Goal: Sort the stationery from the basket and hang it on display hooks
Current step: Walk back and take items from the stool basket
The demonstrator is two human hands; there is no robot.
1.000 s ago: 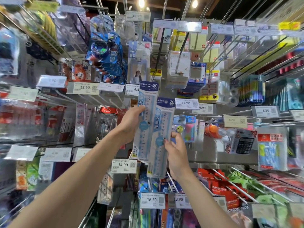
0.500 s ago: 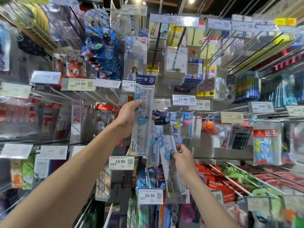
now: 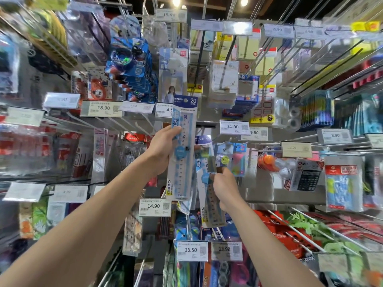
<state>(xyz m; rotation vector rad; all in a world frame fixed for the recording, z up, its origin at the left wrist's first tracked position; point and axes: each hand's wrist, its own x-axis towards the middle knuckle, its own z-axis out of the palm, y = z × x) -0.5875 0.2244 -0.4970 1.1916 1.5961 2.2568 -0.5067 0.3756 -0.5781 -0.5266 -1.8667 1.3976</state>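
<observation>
My left hand (image 3: 163,148) grips a packaged 20 cm ruler (image 3: 183,150) by its left edge and holds it upright before the display wall. Its dark blue header card sits level with the price tags. My right hand (image 3: 224,186) pinches a second packaged ruler (image 3: 207,183) near its middle, lower and just to the right of the first. That pack is blurred and its top reaches up to a metal display hook (image 3: 226,139) under the 11.90 tag. The basket is out of sight.
Rows of hooks with hanging stationery fill the wall: blue packs (image 3: 130,65), sticky notes (image 3: 246,48), tape rolls (image 3: 290,114), a calculator (image 3: 307,177). Price tags (image 3: 234,127) stick out on long hook arms toward me. Red packs (image 3: 286,230) hang lower right.
My right hand dropped its ruler from beside the first one to a lower spot and has now raised it a little toward the hook. The left hand's ruler stayed nearly still.
</observation>
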